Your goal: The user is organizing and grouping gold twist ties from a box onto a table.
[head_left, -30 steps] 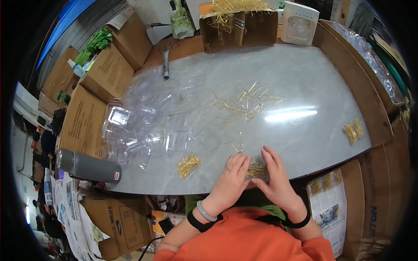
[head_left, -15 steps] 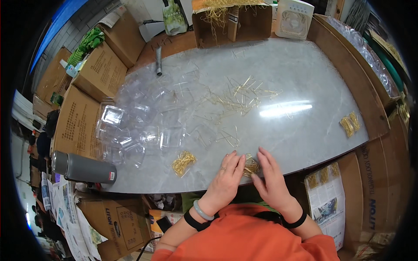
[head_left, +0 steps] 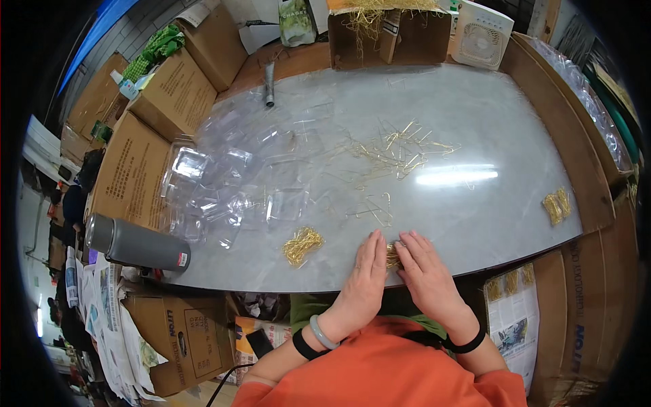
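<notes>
A small bundle of thin gold wire pieces with bent ends [head_left: 392, 256] lies at the table's near edge, between my two hands. My left hand [head_left: 364, 283] rests along its left side, fingers straight and side by side. From the right, my right hand [head_left: 426, 277] leans over it with outstretched fingers, covering part of the bundle. Left of my hands lies a second gold wire bundle [head_left: 302, 246], apart from them. Beyond my fingertips, loose gold wire pieces [head_left: 407, 149] are scattered in a heap, with a few strays [head_left: 375, 210] nearer.
Clear plastic boxes [head_left: 237, 163] cover the table's left part. A grey bottle [head_left: 139, 242] lies at the near left, a metal tube [head_left: 269, 85] farther back. Gold bundles [head_left: 556, 206] sit by the right cardboard wall [head_left: 566, 125]. An open carton [head_left: 434, 47] and a white fan [head_left: 483, 35] stand behind.
My hands have drawn closer together around the bundle, and the right hand now covers more of it. The whole view has shifted slightly, while the loose wires and boxes stay in place.
</notes>
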{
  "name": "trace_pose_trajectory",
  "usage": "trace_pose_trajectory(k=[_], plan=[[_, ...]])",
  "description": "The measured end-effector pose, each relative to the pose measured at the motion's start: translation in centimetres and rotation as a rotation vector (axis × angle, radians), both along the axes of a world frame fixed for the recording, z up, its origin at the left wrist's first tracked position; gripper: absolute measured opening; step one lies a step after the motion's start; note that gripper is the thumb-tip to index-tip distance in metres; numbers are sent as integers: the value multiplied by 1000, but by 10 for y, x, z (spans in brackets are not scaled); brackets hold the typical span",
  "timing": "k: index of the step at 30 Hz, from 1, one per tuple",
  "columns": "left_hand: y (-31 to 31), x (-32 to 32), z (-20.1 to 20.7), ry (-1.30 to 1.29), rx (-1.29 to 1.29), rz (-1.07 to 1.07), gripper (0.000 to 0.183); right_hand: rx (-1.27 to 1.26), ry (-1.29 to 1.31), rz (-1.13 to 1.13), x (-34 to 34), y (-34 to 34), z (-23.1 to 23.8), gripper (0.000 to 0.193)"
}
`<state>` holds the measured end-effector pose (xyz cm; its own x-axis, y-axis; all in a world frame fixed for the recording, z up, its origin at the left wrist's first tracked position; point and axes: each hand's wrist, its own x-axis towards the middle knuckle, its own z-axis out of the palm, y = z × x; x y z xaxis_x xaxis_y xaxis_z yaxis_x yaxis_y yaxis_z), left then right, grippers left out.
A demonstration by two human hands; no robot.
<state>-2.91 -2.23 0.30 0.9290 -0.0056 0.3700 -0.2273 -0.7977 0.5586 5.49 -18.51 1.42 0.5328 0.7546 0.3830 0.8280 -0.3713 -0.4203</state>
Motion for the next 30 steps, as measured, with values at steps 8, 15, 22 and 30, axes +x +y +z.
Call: trace_pose_trajectory(k=[8, 15, 22, 30], plan=[[-15, 10, -13, -35, 176, 44, 67, 9, -47, -77, -7, 11, -12, 46], [35, -51, 11, -99, -134, 214, 38, 19, -113, -38, -7, 15, -6, 37], [109, -71, 31, 295, -902, 771, 29, 30, -113, -15, -7, 17, -6, 37], [109, -74, 21, 220, -1038, 627, 17, 27, -98, -14, -7, 16, -5, 36]])
